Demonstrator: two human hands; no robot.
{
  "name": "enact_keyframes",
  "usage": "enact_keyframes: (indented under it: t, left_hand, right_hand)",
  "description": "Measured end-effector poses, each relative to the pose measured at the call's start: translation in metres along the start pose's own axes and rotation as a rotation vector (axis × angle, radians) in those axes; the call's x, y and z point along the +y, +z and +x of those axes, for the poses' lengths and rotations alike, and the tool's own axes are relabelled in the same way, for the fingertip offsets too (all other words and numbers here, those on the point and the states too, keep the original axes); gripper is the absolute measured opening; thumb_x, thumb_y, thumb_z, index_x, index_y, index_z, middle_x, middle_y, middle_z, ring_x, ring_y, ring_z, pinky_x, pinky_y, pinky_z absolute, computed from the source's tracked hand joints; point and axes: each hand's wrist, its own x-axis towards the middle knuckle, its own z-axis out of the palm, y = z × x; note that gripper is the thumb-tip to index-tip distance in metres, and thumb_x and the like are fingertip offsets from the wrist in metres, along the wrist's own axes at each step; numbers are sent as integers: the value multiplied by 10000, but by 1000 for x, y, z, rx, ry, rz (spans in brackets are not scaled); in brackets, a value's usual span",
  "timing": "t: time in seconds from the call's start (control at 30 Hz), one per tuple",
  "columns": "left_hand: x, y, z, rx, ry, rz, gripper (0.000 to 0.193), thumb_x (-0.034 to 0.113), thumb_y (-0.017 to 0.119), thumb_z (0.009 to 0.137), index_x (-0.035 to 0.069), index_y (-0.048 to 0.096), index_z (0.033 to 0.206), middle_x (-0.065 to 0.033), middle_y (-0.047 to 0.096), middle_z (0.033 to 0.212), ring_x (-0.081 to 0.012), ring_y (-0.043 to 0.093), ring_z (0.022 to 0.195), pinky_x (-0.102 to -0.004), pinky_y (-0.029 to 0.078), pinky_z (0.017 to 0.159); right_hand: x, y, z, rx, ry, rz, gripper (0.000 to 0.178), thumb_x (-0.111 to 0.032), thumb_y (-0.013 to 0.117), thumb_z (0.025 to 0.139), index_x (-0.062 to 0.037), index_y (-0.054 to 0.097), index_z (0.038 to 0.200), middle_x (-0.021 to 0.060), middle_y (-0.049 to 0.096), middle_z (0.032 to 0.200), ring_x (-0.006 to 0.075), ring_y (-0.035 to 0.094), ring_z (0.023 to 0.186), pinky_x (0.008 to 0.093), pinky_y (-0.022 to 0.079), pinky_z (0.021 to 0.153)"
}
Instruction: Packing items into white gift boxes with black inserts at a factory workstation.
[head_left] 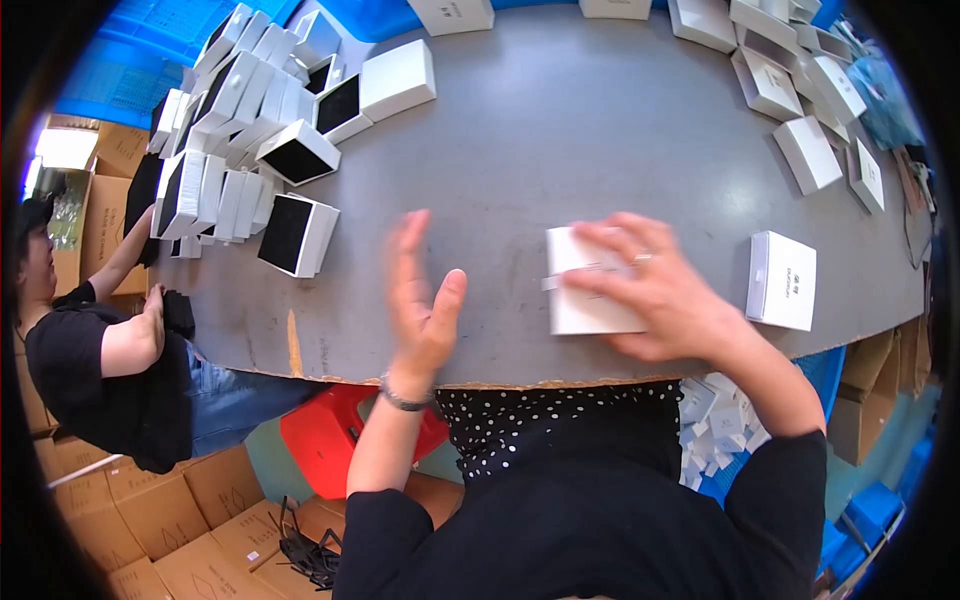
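Near the table's front edge, a small white box (572, 312) lies under my right hand (665, 290). The fingers of that hand reach across its top and the thumb is toward its near edge, so much of the box is covered. At the box's left side a small tab sticks out. To the left of the box, my left hand (425, 305) is raised with fingers stretched and thumb apart, holding nothing. A bracelet is on the left wrist. Another white box (788, 280) with dark print on top rests to the right of my right hand.
Stacked white boxes with black faces (240, 100) crowd the grey table's (480, 150) left side. More white boxes (808, 155) pile up at the far right beside a blue plastic bag (885, 100). A co-worker (110, 350) is at the left; a red stool (325, 440) stands below the edge.
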Motion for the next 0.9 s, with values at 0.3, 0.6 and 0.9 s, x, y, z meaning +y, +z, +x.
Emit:
enact_keyframes:
  t: [0.3, 0.6, 0.9]
  left_hand:
    - [-58, -111, 3, 208, 67, 1077, 609, 128, 773, 794, 138, 601, 1377, -159, 532, 1346, -375, 421, 1313, -515, 298, 1139]
    - [-30, -62, 57, -33, 261, 740, 569, 142, 833, 704, 89, 566, 1204, -155, 535, 1356, -389, 417, 1293, -510, 324, 1096]
    - [14, -30, 25, -185, 253, 310, 620, 188, 901, 628, 106, 579, 1152, -185, 457, 1459, -385, 417, 1364, -489, 368, 1123]
  right_hand:
    - [-1, -88, -156, 51, 1063, -570, 572, -285, 777, 674, -106, 629, 1197, 196, 541, 1362, 402, 495, 1278, 522, 370, 1108]
    - [195, -123, -102, 295, 1153, -752, 925, -518, 809, 685, -135, 486, 1462, 248, 537, 1409, 430, 486, 1332, 486, 399, 1123]
    - [75, -66, -81, 452, 549, 983, 819, -452, 803, 708, -142, 490, 1399, 104, 587, 1229, 235, 555, 1157, 349, 421, 1011]
